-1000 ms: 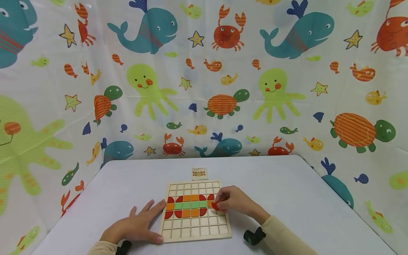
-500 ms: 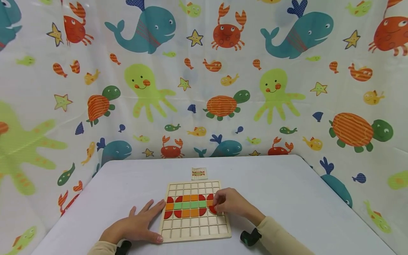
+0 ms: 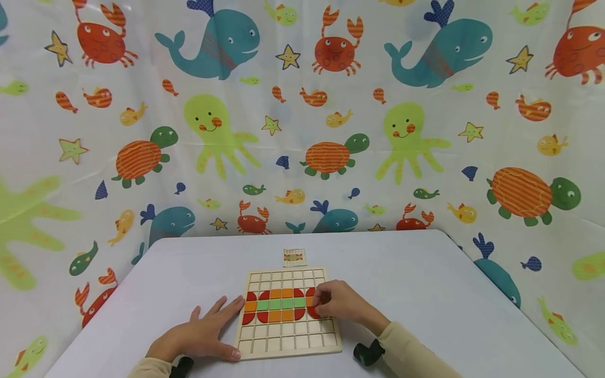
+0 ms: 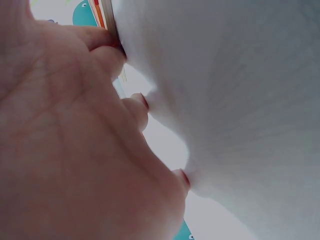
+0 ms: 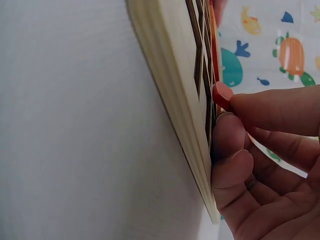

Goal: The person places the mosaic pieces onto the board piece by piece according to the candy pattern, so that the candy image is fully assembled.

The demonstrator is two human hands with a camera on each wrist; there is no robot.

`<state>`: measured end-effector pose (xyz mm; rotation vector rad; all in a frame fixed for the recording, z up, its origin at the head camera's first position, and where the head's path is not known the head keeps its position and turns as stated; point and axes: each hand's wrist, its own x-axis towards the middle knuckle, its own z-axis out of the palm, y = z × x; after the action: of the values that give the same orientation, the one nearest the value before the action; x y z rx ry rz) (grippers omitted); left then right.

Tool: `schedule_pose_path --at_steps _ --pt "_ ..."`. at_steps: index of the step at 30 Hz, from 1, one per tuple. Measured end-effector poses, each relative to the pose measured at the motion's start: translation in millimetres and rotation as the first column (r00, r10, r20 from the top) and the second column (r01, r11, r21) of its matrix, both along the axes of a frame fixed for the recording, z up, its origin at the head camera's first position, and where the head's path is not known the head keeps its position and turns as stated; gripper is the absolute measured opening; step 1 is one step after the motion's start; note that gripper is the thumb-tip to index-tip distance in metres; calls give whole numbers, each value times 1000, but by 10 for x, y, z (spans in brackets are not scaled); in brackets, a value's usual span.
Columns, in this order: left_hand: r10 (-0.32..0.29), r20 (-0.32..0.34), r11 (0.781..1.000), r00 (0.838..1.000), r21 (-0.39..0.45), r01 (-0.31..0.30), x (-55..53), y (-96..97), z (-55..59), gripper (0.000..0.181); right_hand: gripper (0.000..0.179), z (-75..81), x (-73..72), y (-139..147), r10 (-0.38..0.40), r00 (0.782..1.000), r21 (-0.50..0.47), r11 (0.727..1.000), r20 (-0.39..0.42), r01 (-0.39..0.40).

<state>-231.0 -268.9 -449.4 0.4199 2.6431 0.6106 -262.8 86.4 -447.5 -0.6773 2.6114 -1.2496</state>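
A wooden grid board (image 3: 288,346) lies on the white table, with red rounded tiles, orange square tiles and a row of green square tiles (image 3: 281,304) set across its middle. My right hand (image 3: 347,304) is over the board's right side, pinching a red quarter-round tile (image 5: 222,96) between thumb and finger at the lower right of the pattern. In the right wrist view, the tile stands slightly tilted at the grid, and other fingertips rest on the board's rim. My left hand (image 3: 200,333) lies spread on the table, its thumb and a fingertip touching the board's left edge.
A small pattern card (image 3: 294,257) with a gridded coloured picture lies just beyond the board's far edge. Behind the table hangs a curtain (image 3: 293,131) printed with sea animals. Black wrist cameras (image 3: 368,353) sit at both sleeves.
My right hand has shifted slightly left and brought the red tile down to the lower right of the pattern. The left hand stays at the board's edge.
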Motion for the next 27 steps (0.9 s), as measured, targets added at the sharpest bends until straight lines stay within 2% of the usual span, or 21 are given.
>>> schedule_pose_path --at_steps 9,16,23,27 --pt "51 25 998 998 23 -52 176 93 14 120 13 31 99 52 38 999 31 999 1 -38" --pt "79 23 996 997 31 -80 355 203 54 121 11 27 187 134 82 997 47 996 -2 -82" --pt "93 19 995 995 35 -94 515 307 55 120 11 41 271 230 140 989 83 987 -56 -135" --pt "111 25 993 993 41 -112 600 370 43 121 12 41 326 292 149 988 89 986 -48 -144"
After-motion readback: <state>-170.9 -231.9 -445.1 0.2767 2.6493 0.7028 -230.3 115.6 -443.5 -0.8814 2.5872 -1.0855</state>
